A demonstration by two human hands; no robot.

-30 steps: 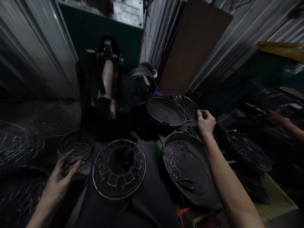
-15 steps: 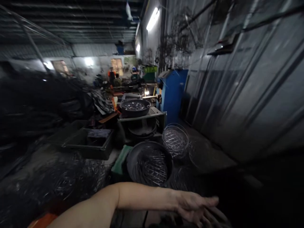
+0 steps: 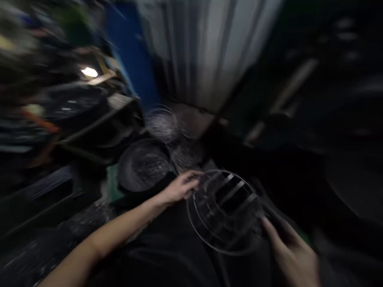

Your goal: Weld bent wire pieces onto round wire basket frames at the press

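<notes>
The picture is smeared by motion. A round wire frame (image 3: 224, 211) with an outer ring and inner ribs lies over a dark cloth on my lap. My left hand (image 3: 182, 186) is at its left rim with the fingers curled onto the wire. At the frame's lower right edge is my right hand (image 3: 289, 249); its fingers point toward the rim, and blur hides whether they grip it.
A dark round pan (image 3: 143, 167) holding wire pieces sits just left of the frame, with more wire baskets (image 3: 163, 121) behind it. Farther back are a blue cabinet (image 3: 131, 59), a corrugated metal wall (image 3: 206, 52) and a lit lamp (image 3: 89, 72) over cluttered benches.
The view swung left across the workshop and has come back down to my lap. My left hand reached out sideways and is now on the wire frame's rim; my right hand has come to its other side.
</notes>
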